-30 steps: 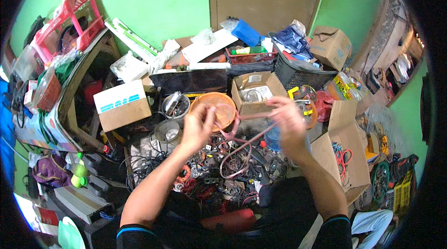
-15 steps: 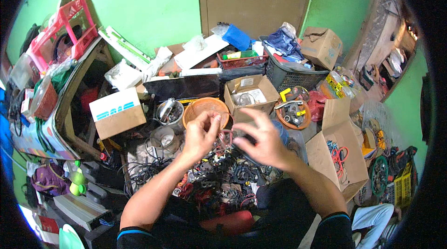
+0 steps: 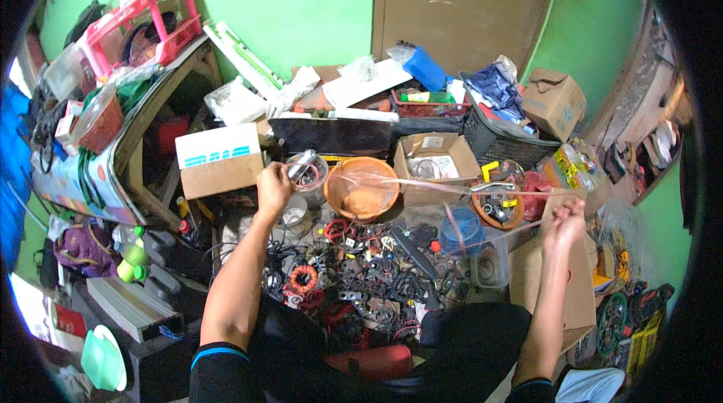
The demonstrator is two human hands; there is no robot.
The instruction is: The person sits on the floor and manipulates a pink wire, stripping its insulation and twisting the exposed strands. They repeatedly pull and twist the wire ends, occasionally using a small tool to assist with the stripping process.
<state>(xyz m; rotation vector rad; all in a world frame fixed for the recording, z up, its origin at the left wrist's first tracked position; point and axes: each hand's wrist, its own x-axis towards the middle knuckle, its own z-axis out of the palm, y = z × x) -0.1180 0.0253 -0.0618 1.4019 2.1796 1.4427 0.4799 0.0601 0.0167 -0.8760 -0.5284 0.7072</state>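
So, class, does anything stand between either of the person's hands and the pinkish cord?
Nothing visible does. The left hand and right hand both grip the blurred pinkish cord, which spans the gap between them. The orange bowl shows behind the cord, so it blocks neither hand.

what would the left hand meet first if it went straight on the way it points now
The left hand would probably meet the long black panel, skirting the grey pail; depth is unclear, so it might clip the pail's rim first.
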